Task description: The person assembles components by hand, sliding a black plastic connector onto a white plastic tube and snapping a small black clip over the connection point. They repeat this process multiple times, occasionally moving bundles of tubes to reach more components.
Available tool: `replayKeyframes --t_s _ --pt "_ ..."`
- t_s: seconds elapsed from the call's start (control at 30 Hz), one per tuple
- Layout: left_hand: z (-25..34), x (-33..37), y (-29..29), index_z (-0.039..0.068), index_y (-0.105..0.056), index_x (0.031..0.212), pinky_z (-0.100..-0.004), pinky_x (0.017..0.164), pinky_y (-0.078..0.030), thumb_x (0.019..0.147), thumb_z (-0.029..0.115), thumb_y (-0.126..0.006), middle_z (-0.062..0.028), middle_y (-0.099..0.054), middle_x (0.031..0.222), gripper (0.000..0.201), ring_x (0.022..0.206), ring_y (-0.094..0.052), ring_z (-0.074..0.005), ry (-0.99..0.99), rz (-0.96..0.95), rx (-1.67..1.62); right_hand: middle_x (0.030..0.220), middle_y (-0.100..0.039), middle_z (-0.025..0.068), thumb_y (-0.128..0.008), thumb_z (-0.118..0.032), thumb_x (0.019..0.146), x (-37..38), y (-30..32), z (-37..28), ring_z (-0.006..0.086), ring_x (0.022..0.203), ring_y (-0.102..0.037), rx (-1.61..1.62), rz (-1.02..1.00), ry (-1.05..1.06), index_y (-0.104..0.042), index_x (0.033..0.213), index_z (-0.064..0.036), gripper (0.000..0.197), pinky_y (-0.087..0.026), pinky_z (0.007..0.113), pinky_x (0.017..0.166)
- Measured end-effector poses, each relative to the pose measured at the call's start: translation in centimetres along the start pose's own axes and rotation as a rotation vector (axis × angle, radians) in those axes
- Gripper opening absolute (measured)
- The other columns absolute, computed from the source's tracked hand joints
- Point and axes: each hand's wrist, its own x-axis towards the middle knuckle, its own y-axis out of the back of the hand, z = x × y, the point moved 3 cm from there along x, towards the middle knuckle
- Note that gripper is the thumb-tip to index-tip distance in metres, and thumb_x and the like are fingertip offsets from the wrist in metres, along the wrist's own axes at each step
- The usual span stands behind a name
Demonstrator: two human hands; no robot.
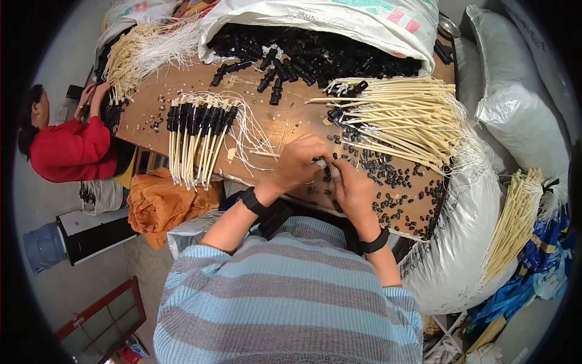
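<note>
My left hand point(298, 162) is closed around a thin pale stick point(265, 154), whose end sticks out to the left over the table. Pressed up against it, my right hand point(354, 189) is closed in a pinch, thumb bent inward. What lies between the fingertips is mostly hidden; a small dark bit shows there. Left of my hands lies a row of pale sticks with black sleeves point(203, 120), white strings trailing from their tops. Small black fittings point(388, 173) are scattered beside my right hand. Beyond them rests a pile of pale sticks with white strings point(406, 118).
An open white sack point(339, 15) spills black plastic tubes point(276, 91) across the back of the brown table point(163, 130). Another stick bundle point(127, 57) lies far left, near a person in red point(73, 145). Full white sacks point(512, 91) crowd the right; an orange sack point(160, 203) lies below the left edge.
</note>
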Motion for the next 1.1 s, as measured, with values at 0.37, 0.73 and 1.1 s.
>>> replayKeyframes --t_s 0.37,0.73,1.1 --pt "-3.0 3.1 -1.9 0.006 -0.065 0.109 -0.0350 0.071 -0.050 0.067 -0.011 -0.058 -0.0110 -0.063 0.088 0.045 0.080 -0.061 -0.0256 0.078 0.022 0.015 0.064 -0.056 0.0009 -0.060 -0.010 0.087 -1.4 -0.2 3.5 0.0050 0.058 -0.045 0.195 0.016 -0.328 -0.067 0.095 -0.0007 0.014 -0.037 0.024 0.053" --pt "-0.4 0.9 -4.0 0.002 -0.063 0.087 -0.0211 0.059 -0.045 0.075 -0.003 -0.066 0.0018 -0.061 0.079 0.013 0.068 -0.055 -0.0051 0.364 0.013 -0.475 0.053 -0.050 -0.0028 -0.065 -0.014 0.085 -0.8 -0.8 5.8 0.0050 0.049 -0.042 0.318 0.029 -0.569 -0.070 0.090 -0.0015 0.014 -0.033 0.025 0.047" --pt "-0.5 0.2 -3.9 0.001 -0.067 0.094 -0.0259 0.063 -0.048 0.072 -0.001 -0.070 -0.0040 -0.060 0.076 0.022 0.067 -0.058 -0.0129 0.335 0.059 -0.126 0.065 -0.053 -0.0082 -0.062 -0.007 0.090 -0.7 -1.4 4.6 -0.0001 0.056 -0.041 0.849 0.031 -0.598 -0.066 0.096 0.0012 0.011 -0.029 0.018 0.051"
